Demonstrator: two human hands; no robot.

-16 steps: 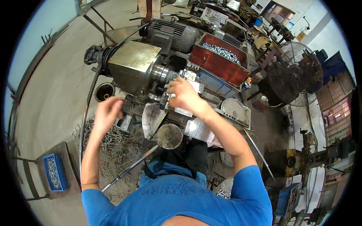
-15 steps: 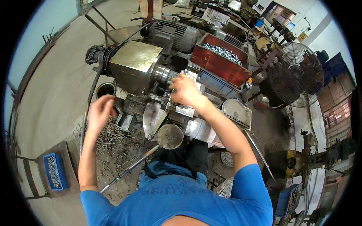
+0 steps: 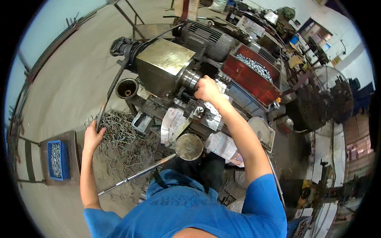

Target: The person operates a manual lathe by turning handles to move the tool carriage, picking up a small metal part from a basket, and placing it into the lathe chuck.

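My left hand (image 3: 93, 137) is closed on the lower end of a long dark lever (image 3: 112, 88), which slants up to the far end of the lathe headstock (image 3: 158, 81). My right hand (image 3: 207, 89) is at the bright spindle nose (image 3: 190, 79), its fingers curled in and pressed together. Whatever they pinch is too small or hidden to make out. Just nearer than that hand sits the metal tool slide (image 3: 200, 112). A round metal plate (image 3: 189, 146) lies in front of my body, close to a long handle bar (image 3: 137, 174).
A red bin (image 3: 250, 77) full of small metal parts stands at the back right. Curly metal shavings (image 3: 119, 129) are heaped on the floor at left, below a round pot (image 3: 127, 89). A blue crate (image 3: 58, 159) of parts sits far left; a large fan (image 3: 321, 99) is at right.
My left hand has gone from beside the pot down to the lever and closed on it. My right hand has shifted in against the spindle nose. The whole view has swung a little.
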